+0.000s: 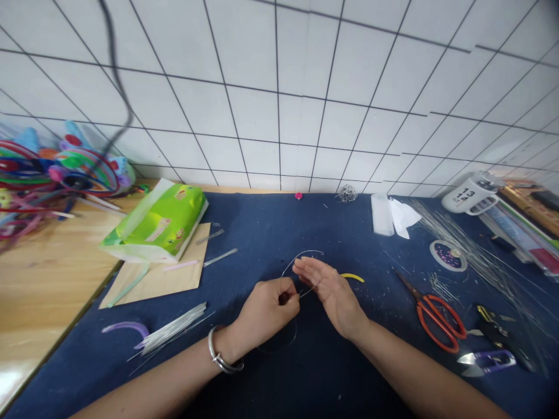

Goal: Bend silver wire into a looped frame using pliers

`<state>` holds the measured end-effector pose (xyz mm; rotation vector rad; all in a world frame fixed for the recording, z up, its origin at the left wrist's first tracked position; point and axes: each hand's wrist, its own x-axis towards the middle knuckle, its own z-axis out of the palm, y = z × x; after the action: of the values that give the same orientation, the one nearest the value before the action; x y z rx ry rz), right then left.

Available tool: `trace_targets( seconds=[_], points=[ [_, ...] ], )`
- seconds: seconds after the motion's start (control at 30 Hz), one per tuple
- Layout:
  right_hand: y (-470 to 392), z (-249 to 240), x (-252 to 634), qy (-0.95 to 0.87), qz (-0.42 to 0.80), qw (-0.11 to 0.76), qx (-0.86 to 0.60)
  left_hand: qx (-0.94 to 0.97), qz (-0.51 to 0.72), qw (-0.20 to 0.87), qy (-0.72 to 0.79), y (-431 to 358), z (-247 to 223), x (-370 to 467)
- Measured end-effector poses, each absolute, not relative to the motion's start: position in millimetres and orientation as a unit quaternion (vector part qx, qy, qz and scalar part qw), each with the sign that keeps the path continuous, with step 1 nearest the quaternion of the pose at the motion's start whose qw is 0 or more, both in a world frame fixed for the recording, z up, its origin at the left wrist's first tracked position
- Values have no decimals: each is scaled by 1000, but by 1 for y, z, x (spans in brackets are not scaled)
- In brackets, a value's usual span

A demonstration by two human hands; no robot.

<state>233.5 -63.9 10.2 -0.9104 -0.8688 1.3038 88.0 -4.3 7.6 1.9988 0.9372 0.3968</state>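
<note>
A thin silvery wire point(301, 253) runs through my left hand point(273, 305), whose fingers are pinched closed on it. The wire curves up above the hand, and a faint loop of it hangs below. Just to the right, my right hand point(329, 291) is held with its fingers stretched out together, beside the wire and partly across it. Its thumb is hard to make out. A yellow curved handle point(353, 277) shows from behind that hand; the rest of it is hidden. Around my left wrist is a silver bangle point(217, 349).
Orange-handled scissors point(441, 323), purple thread snips point(489, 362) and long loose wires point(476, 256) lie on the right. Left are a wire bundle point(174, 329) and a green tissue pack point(159, 224). A white mug point(465, 196) stands near the tiled wall point(244, 110).
</note>
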Motion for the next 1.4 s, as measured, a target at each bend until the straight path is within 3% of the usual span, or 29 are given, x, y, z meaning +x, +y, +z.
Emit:
trace_targets(
  seconds=[1.0, 1.4],
  points=[
    [-65, 16, 231, -322, 581, 653, -364, 780, 180, 482, 356, -6, 12, 86],
    [-61, 20, 232, -231, 646, 653, -319, 564, 276, 711, 316, -3, 16, 87]
  ],
)
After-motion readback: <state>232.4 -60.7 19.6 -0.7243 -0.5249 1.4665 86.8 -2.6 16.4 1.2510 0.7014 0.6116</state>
